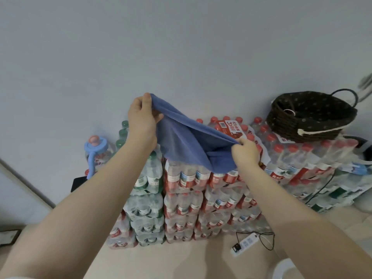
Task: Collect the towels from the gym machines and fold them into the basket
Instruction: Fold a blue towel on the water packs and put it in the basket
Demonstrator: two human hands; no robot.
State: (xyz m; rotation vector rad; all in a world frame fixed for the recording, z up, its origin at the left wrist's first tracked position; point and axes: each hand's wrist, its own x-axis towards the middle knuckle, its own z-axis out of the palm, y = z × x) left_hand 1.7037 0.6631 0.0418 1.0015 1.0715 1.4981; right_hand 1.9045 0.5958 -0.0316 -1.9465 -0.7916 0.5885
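A blue towel [189, 140] hangs stretched between both my hands above the stacked packs of water bottles [185, 200]. My left hand [142, 117] pinches its upper corner, raised high near the wall. Lower and to the right, my right hand [244, 151] grips the other end, where the cloth bunches and sags. A dark woven basket [281, 122] with a loop handle sits on top of the bottle packs at the right, about a hand's width beyond my right hand. Its inside looks empty apart from a small tag.
Shrink-wrapped bottle packs with red and green caps stand against the grey wall. A big water jug with a blue handle [94, 151] stands at the left. A white power strip [244, 244] with a black cable lies on the floor.
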